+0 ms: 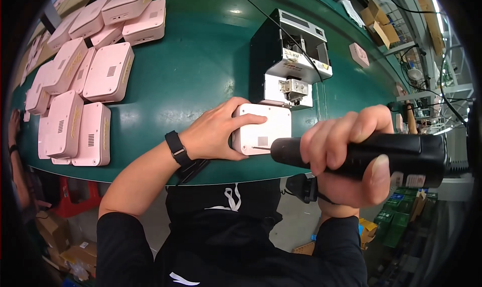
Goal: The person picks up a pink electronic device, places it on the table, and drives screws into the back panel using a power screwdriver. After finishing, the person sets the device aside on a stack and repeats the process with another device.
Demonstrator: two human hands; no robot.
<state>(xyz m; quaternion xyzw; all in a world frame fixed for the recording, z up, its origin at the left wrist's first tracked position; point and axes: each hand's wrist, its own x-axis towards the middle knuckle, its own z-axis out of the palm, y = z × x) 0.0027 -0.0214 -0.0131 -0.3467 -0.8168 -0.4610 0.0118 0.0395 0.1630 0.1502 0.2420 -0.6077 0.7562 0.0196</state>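
A pale pink plastic device casing [276, 129] lies on the green table in front of me, its face with slots and corner holes upward. My left hand [216, 131] grips its left side, with the index finger across the top and the thumb at the near left corner. In my right hand [346, 156] is a black electric screwdriver [401, 151], fingers wrapped round its body. Its thin bit points left, and the tip is over the casing's near left corner. Whether the tip touches the corner hole, I cannot tell.
Behind the casing stands a black and white screw feeder [273, 89], with a black cable crossing above it. Several similar casings [108, 71] are piled at the left of the green table [201, 56]. A small pink part [359, 55] lies far right. Another person's arm [19, 171] shows at the left edge.
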